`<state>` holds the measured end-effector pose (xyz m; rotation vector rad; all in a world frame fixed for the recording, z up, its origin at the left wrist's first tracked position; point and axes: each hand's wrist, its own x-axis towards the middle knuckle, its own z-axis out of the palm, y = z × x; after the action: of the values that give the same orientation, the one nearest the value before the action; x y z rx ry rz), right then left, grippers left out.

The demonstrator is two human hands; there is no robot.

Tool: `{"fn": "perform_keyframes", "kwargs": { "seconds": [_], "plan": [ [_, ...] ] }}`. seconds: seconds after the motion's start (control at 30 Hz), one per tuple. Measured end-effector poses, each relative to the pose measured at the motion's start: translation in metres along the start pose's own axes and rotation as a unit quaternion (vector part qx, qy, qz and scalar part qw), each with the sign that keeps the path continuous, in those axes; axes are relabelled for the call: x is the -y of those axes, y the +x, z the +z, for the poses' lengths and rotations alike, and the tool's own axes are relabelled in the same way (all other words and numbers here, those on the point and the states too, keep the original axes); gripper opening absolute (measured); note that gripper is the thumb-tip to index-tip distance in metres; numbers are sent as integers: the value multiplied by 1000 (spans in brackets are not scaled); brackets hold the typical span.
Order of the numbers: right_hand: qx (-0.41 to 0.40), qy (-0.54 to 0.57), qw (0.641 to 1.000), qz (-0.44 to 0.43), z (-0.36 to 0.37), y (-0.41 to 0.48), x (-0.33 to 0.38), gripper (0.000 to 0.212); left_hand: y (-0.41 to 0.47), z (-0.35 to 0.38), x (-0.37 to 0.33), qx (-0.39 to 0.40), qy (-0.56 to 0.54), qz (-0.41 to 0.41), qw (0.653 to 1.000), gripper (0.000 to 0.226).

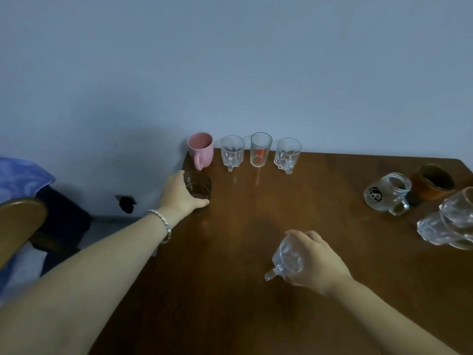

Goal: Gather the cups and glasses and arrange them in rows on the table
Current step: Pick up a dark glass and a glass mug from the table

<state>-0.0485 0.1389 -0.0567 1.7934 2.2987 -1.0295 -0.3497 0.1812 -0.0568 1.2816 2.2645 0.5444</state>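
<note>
Along the far edge of the brown table [320,252] stands a row: a pink mug [201,149], a clear glass mug [232,152], a tall glass with a red print [260,149] and another clear glass mug [287,154]. In front of the pink mug, my left hand [179,193] grips a dark tinted glass [199,187] that rests on the table. Nearer to me, my right hand [314,260] holds a small clear glass mug [286,257] tilted above the tabletop, its handle pointing down-left.
At the right edge lie a glass mug with a black print [387,193], a brown cup [432,184] and two clear glass mugs [450,226], tilted together. A wooden chair back [18,221] and blue cloth [20,175] sit left of the table. A wall rises behind.
</note>
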Motion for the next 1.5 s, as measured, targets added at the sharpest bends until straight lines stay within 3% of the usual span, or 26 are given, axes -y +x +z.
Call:
{"fn": "perform_keyframes", "kwargs": {
  "seconds": [0.27,0.47,0.6,0.73,0.87,1.0,1.17,1.27,1.33,1.5],
  "plan": [
    [17,-47,999,-1,-5,97,51,101,55,4,4,38,26,38,998,90],
    [59,-72,995,-26,-16,188,107,95,67,7,13,61,32,55,996,100],
    [76,-135,987,-51,-11,215,125,94,70,7,13,67,31,57,996,100],
    [71,-116,987,-90,-4,224,122,95,70,7,14,72,39,55,995,101],
    [43,-117,986,-107,-2,198,109,98,70,6,14,79,40,54,995,102],
    [31,-161,981,-107,-1,151,76,85,62,3,12,97,115,60,987,103],
    [170,-128,977,21,-5,89,12,48,3,17,-19,30,238,166,956,75],
    [196,-130,970,61,-13,45,-28,44,-42,38,-53,156,234,175,943,44],
    [191,-127,970,78,-22,13,-59,45,-73,59,-80,254,250,159,921,34],
    [153,-69,981,101,-53,-72,-144,45,-154,123,-146,321,237,185,898,31]
  ]
}}
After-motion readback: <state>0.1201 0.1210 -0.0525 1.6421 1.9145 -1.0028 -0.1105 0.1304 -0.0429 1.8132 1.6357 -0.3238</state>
